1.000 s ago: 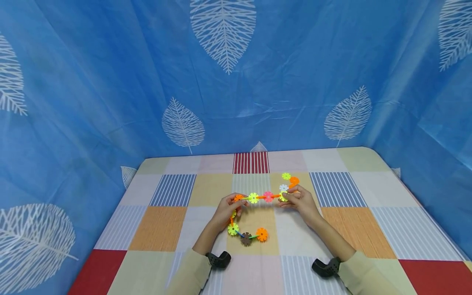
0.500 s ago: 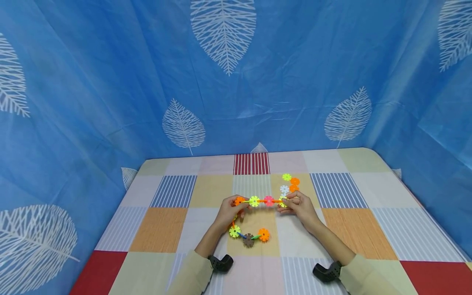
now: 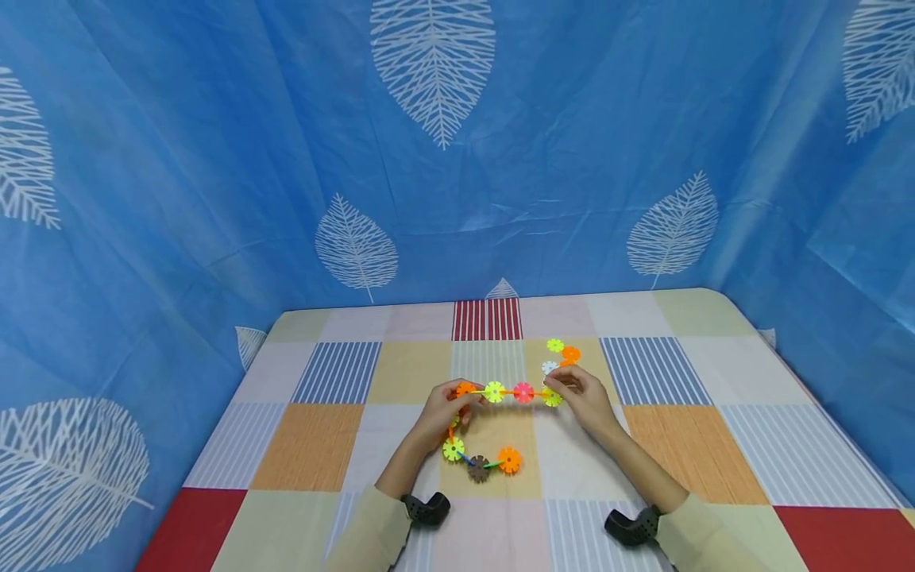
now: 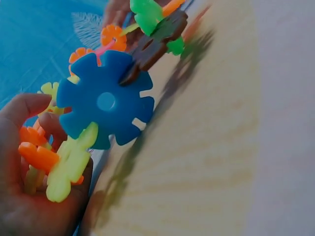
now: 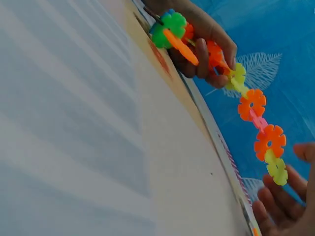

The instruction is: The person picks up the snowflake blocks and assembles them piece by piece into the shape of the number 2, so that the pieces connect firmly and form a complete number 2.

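My left hand (image 3: 438, 415) grips a chain of slotted flower-shaped plastic discs near an orange disc (image 3: 465, 389). From there the chain runs right through a yellow disc (image 3: 494, 392) and a pink disc (image 3: 523, 392) to a yellow end disc (image 3: 552, 396). Its other part hangs down from the hand, curving past a brown disc (image 3: 479, 469) to an orange disc (image 3: 510, 460). In the left wrist view a blue disc (image 4: 107, 98) stands out in front of the fingers. My right hand (image 3: 589, 403) has thumb and fingers spread apart, close beside the yellow end disc (image 5: 277, 169).
Behind the right hand, several loose discs lie on the table: a yellow one (image 3: 555, 345), an orange one (image 3: 570, 354) and a white one (image 3: 550, 367). A patchwork cloth (image 3: 422, 318) covers the table. Blue leaf-print curtains (image 3: 536, 159) enclose it at the back and sides.
My right fingers have come off the yellow end disc they pinched, and the hand has shifted slightly up and away. The left hand keeps its grip, nearly still.
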The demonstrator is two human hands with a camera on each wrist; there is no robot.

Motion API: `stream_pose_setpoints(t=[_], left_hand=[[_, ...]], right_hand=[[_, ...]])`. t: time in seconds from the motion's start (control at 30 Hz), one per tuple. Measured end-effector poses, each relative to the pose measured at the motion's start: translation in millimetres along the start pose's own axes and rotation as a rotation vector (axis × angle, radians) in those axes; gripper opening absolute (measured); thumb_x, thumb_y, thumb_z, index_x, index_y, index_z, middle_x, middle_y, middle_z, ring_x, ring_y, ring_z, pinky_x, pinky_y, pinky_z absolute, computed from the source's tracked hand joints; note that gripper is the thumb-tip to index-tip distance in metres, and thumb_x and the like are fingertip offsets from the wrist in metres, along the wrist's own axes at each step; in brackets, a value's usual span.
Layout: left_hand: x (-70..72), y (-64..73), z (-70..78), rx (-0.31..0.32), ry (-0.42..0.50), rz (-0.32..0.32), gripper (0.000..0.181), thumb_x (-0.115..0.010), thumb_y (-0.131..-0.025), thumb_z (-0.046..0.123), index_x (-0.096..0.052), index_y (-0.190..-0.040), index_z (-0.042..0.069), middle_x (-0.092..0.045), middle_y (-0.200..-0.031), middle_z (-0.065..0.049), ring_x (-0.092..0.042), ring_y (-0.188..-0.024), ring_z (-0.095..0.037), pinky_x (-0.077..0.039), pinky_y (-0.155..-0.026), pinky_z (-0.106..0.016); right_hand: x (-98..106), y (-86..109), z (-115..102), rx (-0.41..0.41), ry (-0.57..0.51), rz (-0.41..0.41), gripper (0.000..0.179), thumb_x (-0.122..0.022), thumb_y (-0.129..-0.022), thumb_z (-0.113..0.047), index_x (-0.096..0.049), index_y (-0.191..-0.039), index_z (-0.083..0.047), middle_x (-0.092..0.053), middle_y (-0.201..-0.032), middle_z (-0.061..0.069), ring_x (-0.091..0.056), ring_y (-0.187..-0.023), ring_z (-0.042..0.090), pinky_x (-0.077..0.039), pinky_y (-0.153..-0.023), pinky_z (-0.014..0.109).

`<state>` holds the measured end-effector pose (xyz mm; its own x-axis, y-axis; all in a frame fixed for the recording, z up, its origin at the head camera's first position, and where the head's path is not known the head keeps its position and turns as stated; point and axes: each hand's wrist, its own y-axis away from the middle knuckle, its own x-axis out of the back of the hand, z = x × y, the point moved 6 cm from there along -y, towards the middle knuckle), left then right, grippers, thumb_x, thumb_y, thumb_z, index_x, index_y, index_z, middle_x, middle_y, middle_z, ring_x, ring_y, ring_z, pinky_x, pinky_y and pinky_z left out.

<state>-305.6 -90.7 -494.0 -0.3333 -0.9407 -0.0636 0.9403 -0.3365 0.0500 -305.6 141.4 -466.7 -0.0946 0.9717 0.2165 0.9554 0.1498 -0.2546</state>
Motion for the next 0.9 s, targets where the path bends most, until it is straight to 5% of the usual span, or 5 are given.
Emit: stream_pose_setpoints(t=[0.1, 0.23, 0.4, 0.67, 0.9], left_hand=[[-3.3, 4.8, 10.3, -0.008, -0.022, -0.021, 0.022, -0.055, -0.091, 0.006, -0.061, -0.109, -0.006, -0.063, -0.096, -0.030, -0.042, -0.046, -0.011, -0.039, -0.045, -0.020], [-6.1, 8.5, 15.8, -0.009, -0.031, -0.031, 0.022, -0.053, -0.091, 0.004, -0.060, -0.109, -0.007, -0.063, -0.094, -0.030, -0.042, -0.046, -0.009, -0.038, -0.043, -0.020], [-7.8, 10.5, 16.7, -0.013, -0.016, -0.033, 0.022, -0.054, -0.090, 0.003, -0.061, -0.108, -0.007, -0.063, -0.093, -0.030, -0.042, -0.044, -0.009, -0.038, -0.044, -0.020], [-5.6, 9.6, 16.1, -0.036, -0.011, 0.031, 0.044, -0.061, -0.089, 0.010, -0.049, -0.131, 0.003, -0.066, -0.102, -0.016, -0.061, -0.072, -0.023, -0.050, -0.064, -0.027], [-0.3, 2.0, 8.1, -0.159, 0.343, 0.068, 0.058, -0.056, -0.090, 0.001, -0.028, -0.141, 0.003, -0.057, -0.117, -0.024, -0.063, -0.098, -0.024, -0.048, -0.086, -0.037]], right_hand=[[-10.8, -4.5, -18.9, 0.038, 0.079, -0.171, 0.027, -0.058, -0.091, -0.008, -0.059, -0.112, 0.009, -0.063, -0.105, 0.020, -0.062, -0.095, 0.024, -0.048, -0.078, 0.021], [-27.3, -11.9, -16.1, -0.013, 0.172, -0.399, 0.033, -0.058, -0.092, -0.017, -0.059, -0.119, 0.002, -0.062, -0.113, 0.016, -0.061, -0.098, 0.022, -0.046, -0.061, 0.019], [-38.3, -18.2, -4.2, -0.030, 0.189, -0.497, 0.029, -0.062, -0.089, -0.028, -0.068, -0.108, -0.006, -0.068, -0.102, 0.008, -0.062, -0.084, 0.014, -0.042, -0.055, 0.020], [-25.4, -17.9, 4.2, -0.055, 0.088, -0.356, 0.025, -0.067, -0.085, -0.029, -0.069, -0.096, -0.006, -0.069, -0.087, 0.005, -0.065, -0.076, 0.018, -0.051, -0.063, 0.028], [-4.7, -19.4, 7.8, -0.134, -0.070, -0.096, 0.031, -0.065, -0.087, -0.022, -0.063, -0.101, 0.006, -0.070, -0.087, 0.010, -0.067, -0.081, 0.015, -0.052, -0.073, 0.025]])
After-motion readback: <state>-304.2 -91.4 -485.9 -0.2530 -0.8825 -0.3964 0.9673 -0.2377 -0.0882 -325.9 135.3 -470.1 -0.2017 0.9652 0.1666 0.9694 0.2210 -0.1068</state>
